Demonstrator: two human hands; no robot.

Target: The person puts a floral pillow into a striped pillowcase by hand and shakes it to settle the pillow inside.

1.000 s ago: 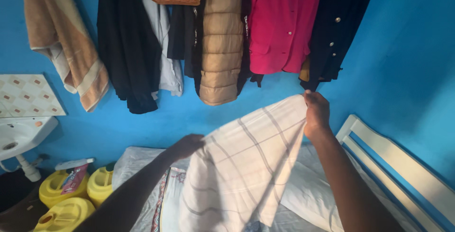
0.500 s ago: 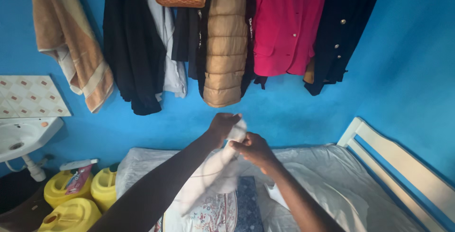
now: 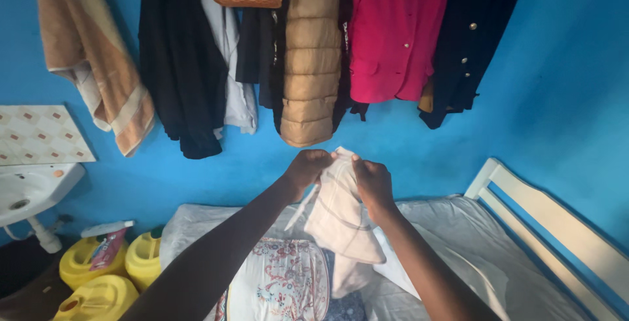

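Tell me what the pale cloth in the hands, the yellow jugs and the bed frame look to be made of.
The checked cloth, pinched at its top by the left hand and right hand, looks like thin woven fabric: it hangs in soft folds. The yellow jugs look like glossy moulded plastic. The bed frame seems white-painted wood, though metal is possible.

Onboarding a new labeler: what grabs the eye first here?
The bright blue wall, hung along the top with clothes, a pink shirt and a tan puffer vest among them. At centre, the left hand and right hand pinch a folded checked cloth above the bed.
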